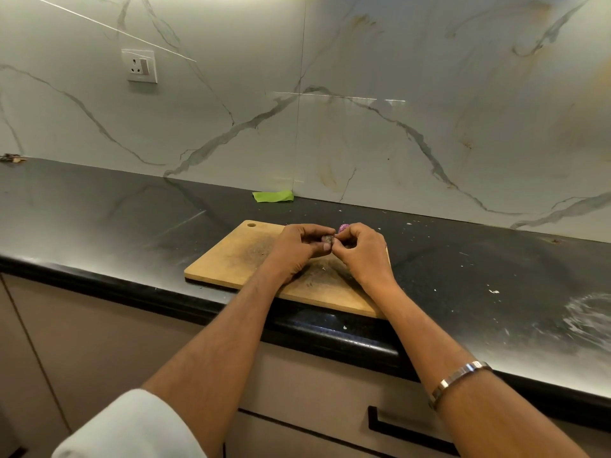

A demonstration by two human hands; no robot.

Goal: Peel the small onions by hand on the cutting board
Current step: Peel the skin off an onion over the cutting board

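Both hands meet above the far end of the wooden cutting board on the black bench. The left hand curls its fingers round a small brownish onion, while the right hand pinches at its skin. A purple peeled onion peeks out just behind the right hand.

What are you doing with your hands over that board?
A person is peeling a small onion by hand. The left hand holds it above the wooden cutting board, while the right hand pinches at its skin. Another purple onion peeks out just behind the right hand. The board sits on a dark countertop.
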